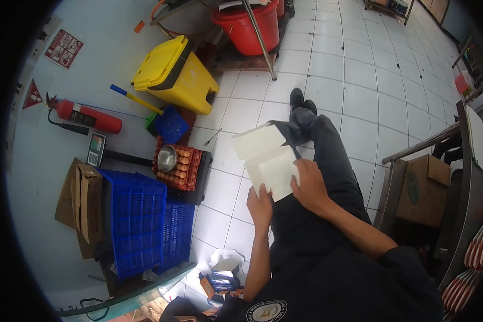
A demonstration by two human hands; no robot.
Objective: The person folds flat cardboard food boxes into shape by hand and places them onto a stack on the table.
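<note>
A cream-white cardboard box (pixel 271 170), shallow with its lid flap folded open away from me, rests over my lap. The near left corner is gripped by my left hand (pixel 260 205), thumb over the edge. My right hand (pixel 310 188) holds the near right side, with its thumb on the inner wall. The fingers beneath the box are hidden. No contents can be made out inside it.
On the left stand blue crates (pixel 137 222), egg trays (pixel 190 185) with a metal bowl (pixel 167 158), a yellow bin (pixel 172 75) and a fire extinguisher (pixel 94 117). A red bucket (pixel 249 32) is ahead. Right, a metal table (pixel 456 177) shelters a brown carton (pixel 423 190).
</note>
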